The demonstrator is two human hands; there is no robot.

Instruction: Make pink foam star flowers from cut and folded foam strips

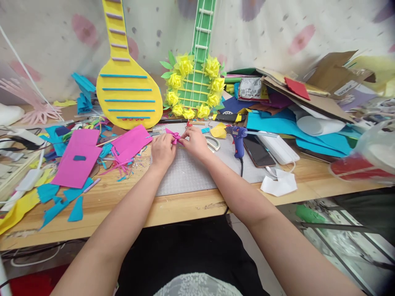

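Note:
Both hands meet over the grey cutting mat [188, 174], closed on a small magenta paper flower [175, 136]. My left hand [163, 150] pinches its left side. Fingers of my right hand [194, 144] grip it from the right. Parts of the flower are hidden behind the fingertips. Just right of my right hand lie scissors [213, 143], of which a pale handle shows. A magenta paper sheet [132, 144] lies left of my left hand, with thin magenta strips beneath it.
Behind stand a yellow paper instrument [129, 94] and a green one [197, 86] with yellow flowers. A blue glue gun [238, 142], a phone [257, 151] and a white power bank [276, 148] lie right. Paper scraps [75, 160] cover the left; cardboard [305, 94] is piled back right.

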